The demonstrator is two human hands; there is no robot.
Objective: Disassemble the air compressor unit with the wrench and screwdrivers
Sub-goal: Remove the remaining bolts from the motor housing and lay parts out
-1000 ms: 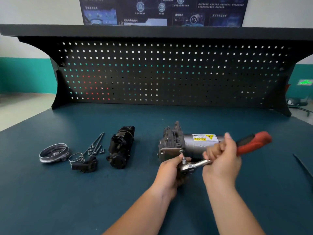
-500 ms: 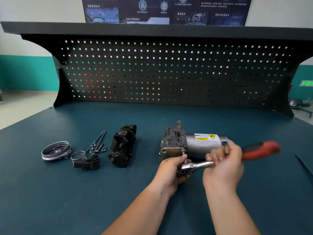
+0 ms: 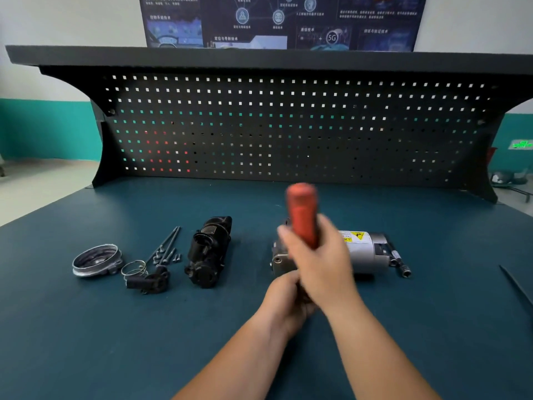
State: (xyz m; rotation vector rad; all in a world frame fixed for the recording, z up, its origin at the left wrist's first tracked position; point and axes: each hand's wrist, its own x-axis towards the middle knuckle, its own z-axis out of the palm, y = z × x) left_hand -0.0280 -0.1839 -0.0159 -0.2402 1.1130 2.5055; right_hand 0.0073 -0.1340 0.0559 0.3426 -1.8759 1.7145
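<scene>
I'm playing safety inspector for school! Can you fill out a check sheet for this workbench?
Surface: dark teal bench top.
Job's things: air compressor lying on its side; red-handled wrench raised, blurred.
Clutter: ring cover, wire clamps, long bolts, black housing at left; socket bit beside compressor; thin rod at right edge.
Hands: right hand grips the wrench handle; left hand curled below it, grip hidden.
Cables: nothing seen.
Surroundings: black pegboard behind, poster above.

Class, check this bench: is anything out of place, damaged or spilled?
Nothing stands out. Metal ring, bolts and black housing lie in a row left of the compressor; the wrench in the right hand is blurred.
</scene>
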